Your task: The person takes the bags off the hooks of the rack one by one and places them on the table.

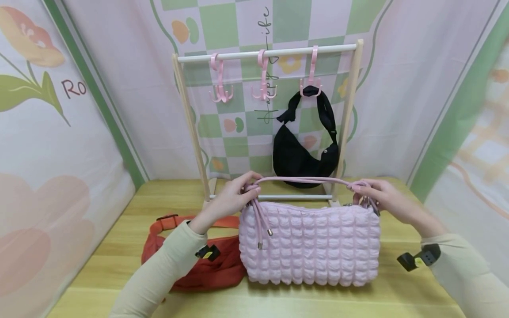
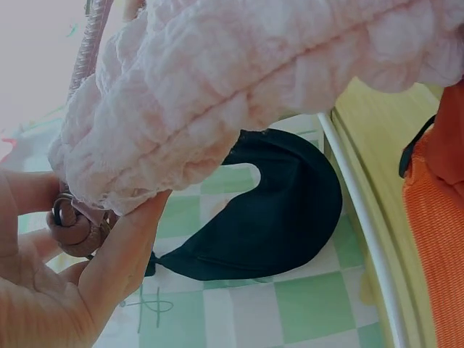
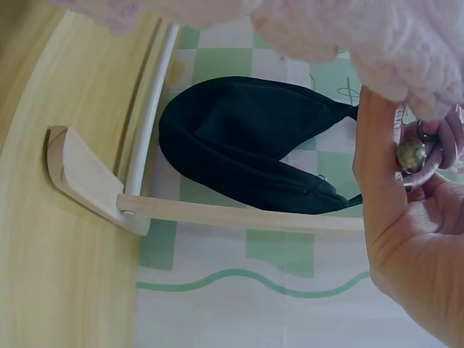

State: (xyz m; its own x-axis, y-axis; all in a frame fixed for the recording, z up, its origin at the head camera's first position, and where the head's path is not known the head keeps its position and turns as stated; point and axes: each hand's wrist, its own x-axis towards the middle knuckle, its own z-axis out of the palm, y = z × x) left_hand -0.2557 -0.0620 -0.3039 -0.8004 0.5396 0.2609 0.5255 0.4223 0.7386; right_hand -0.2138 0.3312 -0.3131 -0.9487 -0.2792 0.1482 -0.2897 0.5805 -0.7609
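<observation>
A puffy pink quilted handbag (image 1: 310, 247) hangs between my two hands in the head view, its thin cord strap (image 1: 302, 179) stretched level above it. My left hand (image 1: 234, 194) grips the knotted left end of the strap, where two cord tails with metal tips dangle. At the other end, my right hand (image 1: 381, 196) pinches the strap by its knot and metal ring. Both wrist views show the fingers curled around the strap ends under the bag's gathered fabric. Behind it, a black shoulder bag (image 1: 302, 154) hangs by its strap from the rightmost pink hook (image 1: 312, 81).
A wooden rack with a white rail (image 1: 274, 53) stands at the back of the table (image 1: 119, 251). Two more pink hooks, the left one (image 1: 220, 86) and the middle one (image 1: 263, 84), hang from it. A red-orange waist bag (image 1: 214, 265) lies beneath my left forearm.
</observation>
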